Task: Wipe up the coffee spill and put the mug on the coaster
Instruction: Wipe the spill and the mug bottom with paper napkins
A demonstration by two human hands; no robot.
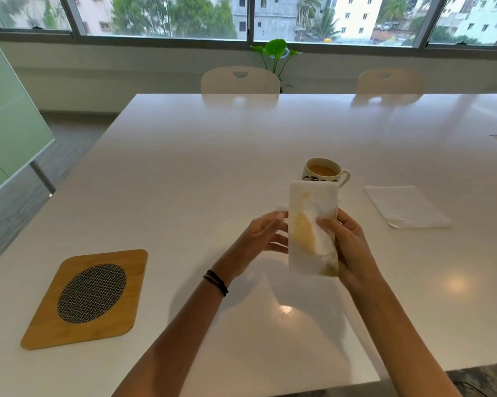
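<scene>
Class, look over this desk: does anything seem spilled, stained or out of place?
The napkin held in both hands carries a yellow-brown coffee stain. The full mug stands on the bare table, far from the coaster at the left. No spill shows on the table.

mug (pixel 323 171) bottom hidden behind our stained tissue (pixel 311 227) | left hand (pixel 265 234) fingertips blurry | far-right table (pixel 184 167) edge cut off

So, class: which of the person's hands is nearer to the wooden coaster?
Left. The left hand is at the stained tissue's left edge, to the right of the coaster. The right hand grips the tissue's far side, farther away.
</scene>
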